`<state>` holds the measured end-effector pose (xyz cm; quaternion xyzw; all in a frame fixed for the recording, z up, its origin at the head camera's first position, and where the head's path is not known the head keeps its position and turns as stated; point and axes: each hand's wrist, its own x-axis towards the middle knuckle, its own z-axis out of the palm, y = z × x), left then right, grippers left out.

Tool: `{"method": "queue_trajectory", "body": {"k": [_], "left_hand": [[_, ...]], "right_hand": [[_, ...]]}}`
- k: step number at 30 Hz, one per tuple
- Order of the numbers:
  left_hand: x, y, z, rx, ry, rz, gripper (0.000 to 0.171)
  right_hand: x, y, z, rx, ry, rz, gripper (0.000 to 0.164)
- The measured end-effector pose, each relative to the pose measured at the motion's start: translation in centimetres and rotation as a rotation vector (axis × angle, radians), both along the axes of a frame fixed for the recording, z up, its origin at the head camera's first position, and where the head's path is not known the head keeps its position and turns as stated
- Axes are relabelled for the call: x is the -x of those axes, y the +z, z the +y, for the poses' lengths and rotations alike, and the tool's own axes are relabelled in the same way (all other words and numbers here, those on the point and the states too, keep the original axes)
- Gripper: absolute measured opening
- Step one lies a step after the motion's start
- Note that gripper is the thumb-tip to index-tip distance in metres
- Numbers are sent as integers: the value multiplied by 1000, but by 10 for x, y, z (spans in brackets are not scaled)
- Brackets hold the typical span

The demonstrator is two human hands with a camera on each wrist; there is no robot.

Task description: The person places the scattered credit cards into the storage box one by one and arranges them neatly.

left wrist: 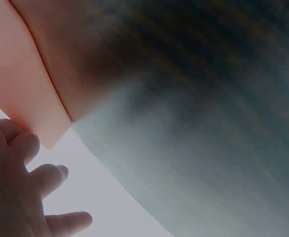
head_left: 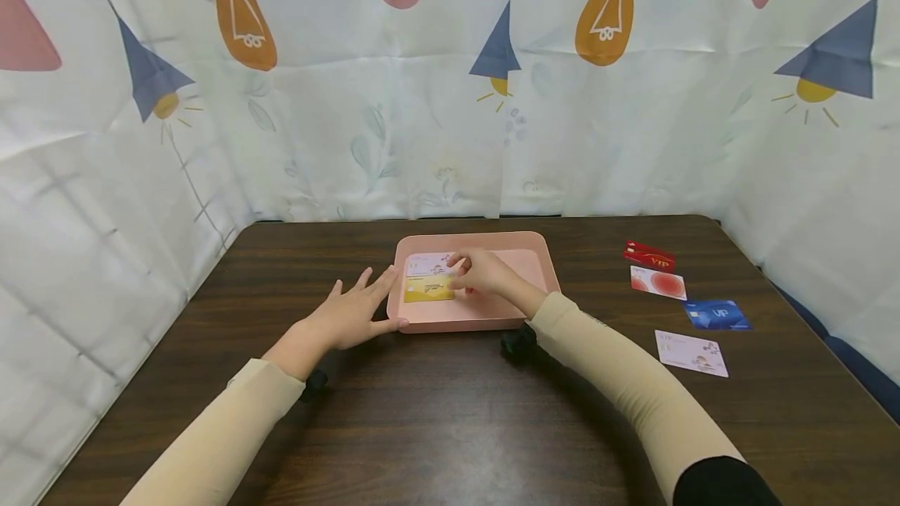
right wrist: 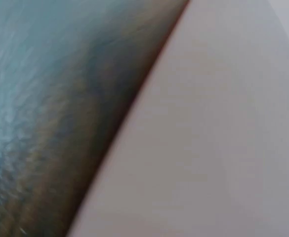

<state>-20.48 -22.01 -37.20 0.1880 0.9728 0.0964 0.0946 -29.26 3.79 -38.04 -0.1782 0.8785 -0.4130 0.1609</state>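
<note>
In the head view, a pink tray (head_left: pixel 502 324) sits toward the back of the dark table. On its left half lie a pale pink-white card (head_left: pixel 425 264) and, just in front of it, a yellow card (head_left: pixel 424 289). My right hand (head_left: pixel 485 273) hovers over the tray with bent fingers spaced apart at the right ends of both cards, nothing visible between them; contact is hard to tell. My left hand (head_left: pixel 349 315) is at the tray's left side, fingers spread, fingertips by the rim. The left wrist view shows these left fingers (left wrist: pixel 50 180) beside the tray wall (left wrist: pixel 30 84).
On the table's right side lie a red VIP card (head_left: pixel 649 256), a white card with a red circle (head_left: pixel 658 283), a blue card (head_left: pixel 717 315) and a pale pink card (head_left: pixel 691 353). A printed curtain (head_left: pixel 436 139) hangs behind the table (head_left: pixel 450 412).
</note>
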Motion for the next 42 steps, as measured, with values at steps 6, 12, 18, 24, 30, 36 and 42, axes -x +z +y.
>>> {"method": "queue_trajectory", "body": {"k": [6, 12, 18, 24, 30, 36, 42], "left_hand": [[-1, 2, -2, 7, 5, 2, 99], [0, 1, -3, 1, 0, 3, 98], [-1, 1, -3, -11, 4, 2, 96], [-1, -1, -1, -12, 5, 4, 98], [-1, -2, -1, -22, 5, 7, 99], [0, -2, 0, -22, 6, 4, 98], [1, -2, 0, -23, 6, 5, 98]], "right_hand": [[-3, 17, 8, 41, 42, 40, 30], [-6, 28, 22, 66, 54, 83, 28], [-15, 34, 44, 116, 48, 155, 24], [-23, 38, 74, 115, 36, 253, 23], [-25, 41, 109, 74, 59, 343, 23], [-27, 42, 142, 44, 20, 370, 23], [-25, 39, 176, 66, -20, 348, 23]]}}
